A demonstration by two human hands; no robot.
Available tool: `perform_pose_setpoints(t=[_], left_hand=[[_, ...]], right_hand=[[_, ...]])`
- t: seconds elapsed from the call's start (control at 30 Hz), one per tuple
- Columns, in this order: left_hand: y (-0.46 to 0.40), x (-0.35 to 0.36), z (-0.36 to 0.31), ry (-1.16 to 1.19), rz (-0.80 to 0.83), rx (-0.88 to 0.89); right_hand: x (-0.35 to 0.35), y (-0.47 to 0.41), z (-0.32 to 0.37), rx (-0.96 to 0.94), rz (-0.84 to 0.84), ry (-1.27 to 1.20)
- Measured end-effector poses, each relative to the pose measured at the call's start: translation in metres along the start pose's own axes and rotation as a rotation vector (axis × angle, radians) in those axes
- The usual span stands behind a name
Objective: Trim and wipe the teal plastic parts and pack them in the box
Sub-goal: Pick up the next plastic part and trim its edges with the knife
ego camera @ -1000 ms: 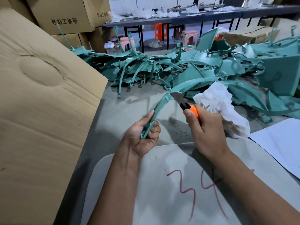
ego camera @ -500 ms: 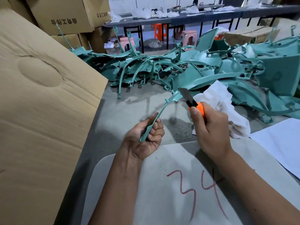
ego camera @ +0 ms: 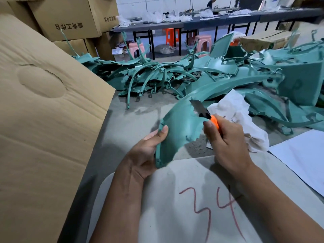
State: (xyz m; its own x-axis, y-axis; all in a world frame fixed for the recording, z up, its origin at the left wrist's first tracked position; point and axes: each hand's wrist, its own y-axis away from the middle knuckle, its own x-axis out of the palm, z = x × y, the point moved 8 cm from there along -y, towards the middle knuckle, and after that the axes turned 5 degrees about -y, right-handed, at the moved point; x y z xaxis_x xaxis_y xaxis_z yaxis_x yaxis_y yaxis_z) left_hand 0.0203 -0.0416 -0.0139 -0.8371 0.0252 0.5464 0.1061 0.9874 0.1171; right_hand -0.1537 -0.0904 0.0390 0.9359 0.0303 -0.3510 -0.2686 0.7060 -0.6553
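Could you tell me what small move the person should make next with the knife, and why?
Probably draw the orange-handled utility knife in the right hand along the curved teal plastic part: its blade already lies against the part, which the left hand grips by its near end.

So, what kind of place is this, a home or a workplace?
Most likely a factory finishing area: a big pile of teal plastic parts on the table, stacked cardboard cartons, and long workbenches with stools behind.
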Motion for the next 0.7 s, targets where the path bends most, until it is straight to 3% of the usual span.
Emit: perform_pose_setpoints(t=[0.3,0.53,0.7], left_hand=[[-0.005,-0.001,0.011,-0.255,-0.274,-0.104],[-0.007,-0.007,0.016,-0.088,-0.251,-0.190],[-0.006,-0.002,0.018,-0.102,-0.188,-0.248]], right_hand=[[0.008,0.000,0.003,-0.025,0.114,-0.052],[0.015,0.003,0.012,-0.055,0.178,-0.073],[0.019,0.003,0.021,-0.064,0.232,-0.169]])
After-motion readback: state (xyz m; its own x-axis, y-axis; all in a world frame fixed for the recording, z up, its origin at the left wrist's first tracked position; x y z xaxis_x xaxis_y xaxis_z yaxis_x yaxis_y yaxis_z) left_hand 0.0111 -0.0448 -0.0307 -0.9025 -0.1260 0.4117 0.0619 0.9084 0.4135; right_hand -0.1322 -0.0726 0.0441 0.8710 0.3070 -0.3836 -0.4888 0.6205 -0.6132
